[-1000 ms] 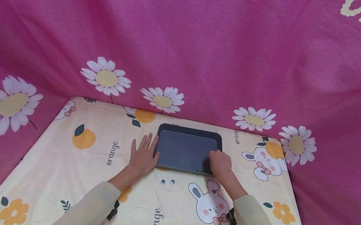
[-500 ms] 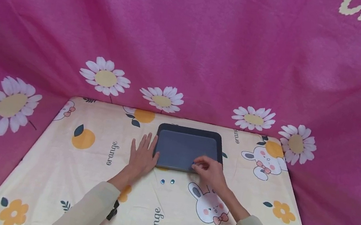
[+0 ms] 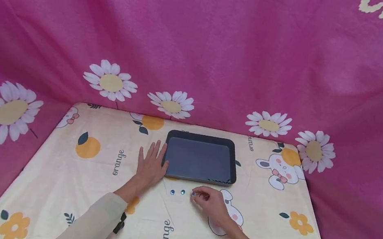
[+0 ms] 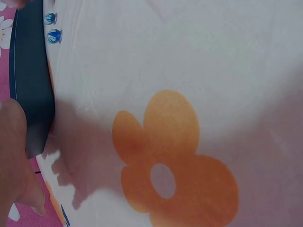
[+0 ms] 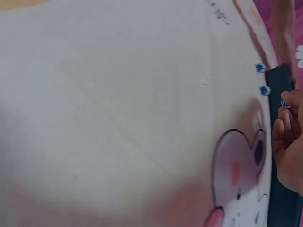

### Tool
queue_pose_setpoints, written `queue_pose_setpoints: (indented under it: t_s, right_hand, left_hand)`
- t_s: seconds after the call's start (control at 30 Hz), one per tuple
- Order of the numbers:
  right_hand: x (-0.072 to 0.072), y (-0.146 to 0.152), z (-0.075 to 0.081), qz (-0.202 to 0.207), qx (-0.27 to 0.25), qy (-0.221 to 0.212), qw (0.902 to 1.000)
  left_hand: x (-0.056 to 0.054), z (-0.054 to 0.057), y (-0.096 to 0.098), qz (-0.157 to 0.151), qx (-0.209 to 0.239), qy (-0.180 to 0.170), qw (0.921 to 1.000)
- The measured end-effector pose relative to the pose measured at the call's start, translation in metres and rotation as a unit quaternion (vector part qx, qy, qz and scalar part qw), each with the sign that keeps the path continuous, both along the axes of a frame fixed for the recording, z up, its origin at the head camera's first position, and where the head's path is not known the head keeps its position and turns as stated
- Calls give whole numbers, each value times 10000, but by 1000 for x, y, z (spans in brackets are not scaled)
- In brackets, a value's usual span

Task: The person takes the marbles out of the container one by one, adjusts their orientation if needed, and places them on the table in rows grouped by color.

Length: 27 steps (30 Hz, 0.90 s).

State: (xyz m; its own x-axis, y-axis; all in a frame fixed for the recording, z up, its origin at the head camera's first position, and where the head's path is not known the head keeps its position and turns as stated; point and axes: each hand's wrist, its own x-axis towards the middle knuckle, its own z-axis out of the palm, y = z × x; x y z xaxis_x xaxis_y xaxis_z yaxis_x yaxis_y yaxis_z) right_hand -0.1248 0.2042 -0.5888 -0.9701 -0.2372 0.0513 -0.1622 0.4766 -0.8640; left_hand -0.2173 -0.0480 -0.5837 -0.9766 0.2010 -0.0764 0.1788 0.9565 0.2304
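A dark grey rectangular tray (image 3: 196, 159) lies on the table, with several small marbles (image 3: 219, 181) along its near right inner edge. My left hand (image 3: 148, 169) rests flat at the tray's left side, fingers straight and thumb by the rim. In front of the tray, my right hand (image 3: 212, 202) pinches a blue glass marble (image 5: 285, 104) between thumb and forefinger, just above or on the cloth; I cannot tell which. To its left, two blue-and-clear marbles sit on the cloth: a nearer-to-hand marble (image 3: 182, 191) and a farther marble (image 3: 172, 192).
A pale cloth (image 3: 97, 204) printed with oranges, flowers and rabbits covers the table. Behind and at both sides hangs a pink curtain (image 3: 202, 47) with large daisies.
My right hand has come from inside the tray's right end, over its near rim, to the cloth in front, with a marble in its fingers. The left hand has stayed put.
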Motion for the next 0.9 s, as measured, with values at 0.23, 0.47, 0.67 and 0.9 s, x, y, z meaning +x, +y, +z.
queue_pose_setpoints:
  t_s: [0.23,0.47,0.67,0.9]
  right_hand:
    - [3,-3,-8,147,525,135,9984]
    - [1,-10,-12,190,840,355,9956]
    - [-2,-13,-12,101,934,408,9947]
    - [-3,-16,-11,60,1093,420,9931]
  left_hand:
    - [1,3,2,-16,-3,11,10000]
    - [0,1,1,-9,-11,13,10000]
    - [0,0,0,-8,7,56,10000]
    - [0,-1,0,-5,77,77,9999]
